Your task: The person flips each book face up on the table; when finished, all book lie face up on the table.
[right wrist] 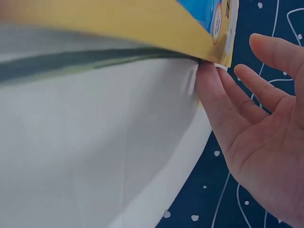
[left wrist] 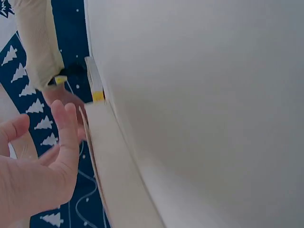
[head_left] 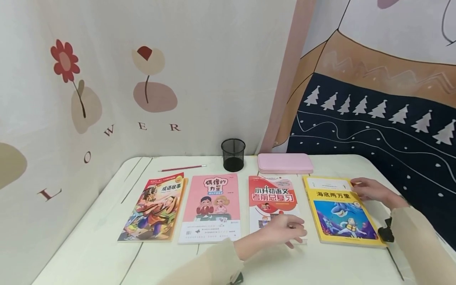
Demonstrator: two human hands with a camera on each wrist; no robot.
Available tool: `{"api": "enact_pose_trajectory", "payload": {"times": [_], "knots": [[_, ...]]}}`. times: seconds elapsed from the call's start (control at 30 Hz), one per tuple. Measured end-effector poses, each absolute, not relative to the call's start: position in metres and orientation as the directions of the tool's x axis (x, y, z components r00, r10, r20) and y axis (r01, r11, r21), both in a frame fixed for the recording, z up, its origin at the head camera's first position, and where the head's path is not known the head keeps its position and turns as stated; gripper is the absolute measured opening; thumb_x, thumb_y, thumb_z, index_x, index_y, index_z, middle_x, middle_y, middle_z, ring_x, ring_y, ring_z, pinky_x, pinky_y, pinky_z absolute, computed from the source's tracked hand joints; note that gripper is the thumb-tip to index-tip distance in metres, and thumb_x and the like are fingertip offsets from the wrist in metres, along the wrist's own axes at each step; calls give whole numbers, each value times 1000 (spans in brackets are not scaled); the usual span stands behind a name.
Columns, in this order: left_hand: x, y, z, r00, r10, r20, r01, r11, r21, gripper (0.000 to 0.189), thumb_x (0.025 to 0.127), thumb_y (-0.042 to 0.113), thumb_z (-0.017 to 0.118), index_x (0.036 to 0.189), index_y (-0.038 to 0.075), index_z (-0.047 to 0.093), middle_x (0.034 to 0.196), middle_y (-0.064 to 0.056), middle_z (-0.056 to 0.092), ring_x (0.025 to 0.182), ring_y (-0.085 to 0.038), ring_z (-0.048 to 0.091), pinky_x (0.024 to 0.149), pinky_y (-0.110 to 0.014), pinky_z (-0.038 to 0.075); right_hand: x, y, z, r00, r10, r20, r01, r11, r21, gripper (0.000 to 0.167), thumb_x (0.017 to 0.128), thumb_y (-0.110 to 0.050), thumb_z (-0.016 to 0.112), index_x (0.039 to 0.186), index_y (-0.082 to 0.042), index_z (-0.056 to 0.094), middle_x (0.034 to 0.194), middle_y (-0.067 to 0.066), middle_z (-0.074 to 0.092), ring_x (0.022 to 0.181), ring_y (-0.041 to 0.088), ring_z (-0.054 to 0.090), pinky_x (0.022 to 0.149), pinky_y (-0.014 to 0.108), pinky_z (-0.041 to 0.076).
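On the right of the table lies a yellow book with an undersea cover. My right hand is at its upper right edge. In the right wrist view, fairly straight fingers touch the corner of the yellow book, without visibly closing round it. My left hand is over the lower right part of a red and white book and covers some of its cover. In the left wrist view, the left hand has loosely bent fingers with nothing between them. Whether it touches the book below, I cannot tell.
A pink book and a colourful storybook lie to the left. Along the back are a pencil, a black mesh pen holder and a pink pencil case. Printed curtains hang behind the table.
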State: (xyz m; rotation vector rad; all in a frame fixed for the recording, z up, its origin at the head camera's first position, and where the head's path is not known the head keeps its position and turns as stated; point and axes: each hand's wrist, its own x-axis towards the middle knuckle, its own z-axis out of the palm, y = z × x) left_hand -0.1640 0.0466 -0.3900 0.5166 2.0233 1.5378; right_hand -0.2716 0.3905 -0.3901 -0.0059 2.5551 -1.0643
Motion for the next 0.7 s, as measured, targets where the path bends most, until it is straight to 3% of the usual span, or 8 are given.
{"api": "enact_pose_trajectory", "payload": {"times": [0.13,0.23,0.5,0.7], "knots": [[-165,14,-388,-752,647,-128,114,319,941,34,84,19,60,116,6,56,100,6,59,76,-5,57,56,-22,50,-263,388,-389,-934,-161,-319,100,740,-665,68,88,-33,50,129,14,23,117,32,35,93,34,47,77,42,46],[-167,-14,-386,-741,667,-80,235,369,899,33,84,21,60,114,8,58,107,6,58,84,-3,55,64,-20,48,-256,386,-389,-939,-177,-296,64,754,-653,67,89,-34,49,129,14,24,118,33,34,96,38,43,78,45,45],[-174,-83,-380,-772,635,20,398,459,794,35,86,24,58,116,5,56,111,-3,57,92,-8,54,75,-22,45,-243,380,-386,-958,-176,-227,7,777,-630,69,89,-39,48,129,12,26,122,32,30,104,47,35,79,56,39],[-179,-124,-382,-798,574,187,565,603,563,37,86,23,57,119,5,54,118,-6,53,110,-21,45,90,-37,39,-235,363,-385,-984,-167,-57,-102,804,-586,61,90,-34,48,129,9,30,125,33,28,108,49,28,80,64,32]]}}
